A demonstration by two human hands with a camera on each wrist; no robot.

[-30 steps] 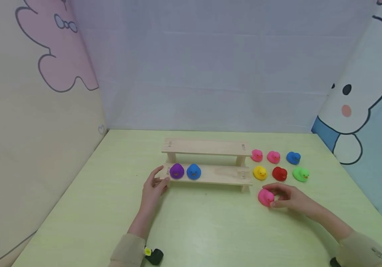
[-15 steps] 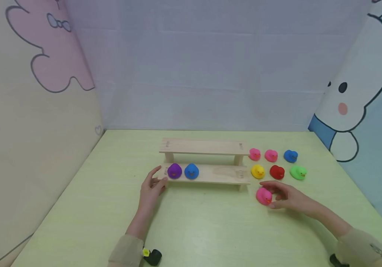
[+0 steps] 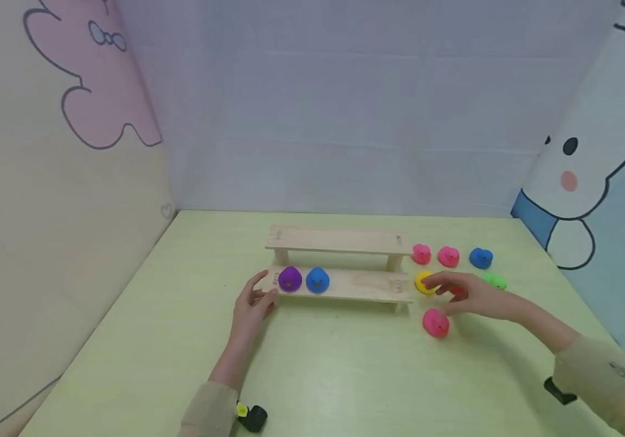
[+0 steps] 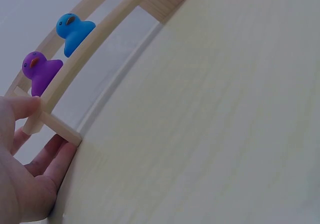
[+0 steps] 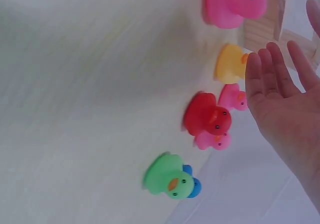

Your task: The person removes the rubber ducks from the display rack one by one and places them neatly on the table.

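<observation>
At the left end of a two-tier wooden shelf [image 3: 361, 285], my left hand [image 3: 252, 308] grips the lower board. In the left wrist view its thumb lies at the board's end and other fingers are by the leg. A purple rubber duck [image 3: 290, 279] and a blue rubber duck [image 3: 317, 280] sit side by side on that board. My right hand [image 3: 476, 296] hovers with loose fingers, holding nothing. Below its fingertips stands a pink rubber duck [image 3: 435, 323]. The yellow duck [image 3: 423, 283] is partly behind the fingers, and the red duck [image 5: 206, 115] is mostly hidden in the head view.
Right of the shelf stand a green duck [image 3: 495, 280], another blue duck [image 3: 481, 258] and two pink ducks, one near the shelf [image 3: 421, 254] and one farther right [image 3: 448, 256]. They share the pale green table [image 3: 334, 376]. A curtain [image 3: 345, 121] hangs behind.
My right hand has let go of the front pink duck and risen up and away from it, over the red duck. My left hand keeps its grip on the shelf.
</observation>
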